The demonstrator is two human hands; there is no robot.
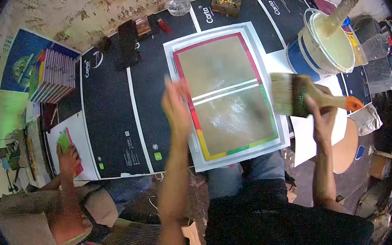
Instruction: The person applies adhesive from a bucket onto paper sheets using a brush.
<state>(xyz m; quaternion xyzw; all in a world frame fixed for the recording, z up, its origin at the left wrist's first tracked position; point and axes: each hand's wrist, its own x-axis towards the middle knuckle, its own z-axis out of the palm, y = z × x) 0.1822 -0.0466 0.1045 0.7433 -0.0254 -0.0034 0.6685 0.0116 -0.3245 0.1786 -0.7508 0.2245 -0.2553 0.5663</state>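
Observation:
My right hand [323,116] is closed around the wooden handle of a wide paintbrush [293,94], whose handle end is orange. The bristles point left and lie over or close to the right edge of a white sheet [278,135]. On this sheet are two brown-grey boards [216,65] side by side with a narrow white gap, bordered by red, yellow and green strips. Wet, streaky sheen shows on the nearer board [234,123]. My left hand [176,106], a little blurred, is beside the sheet's left edge with fingers stretched out and nothing in them.
A bucket [300,59] of pale paste with a stick [348,3] stands at the right. A bottle [177,2] and a small box [226,3] are at the back. Stacked books [53,77] stand at the left, where another person's hand [68,160] holds a green-and-pink booklet [65,140].

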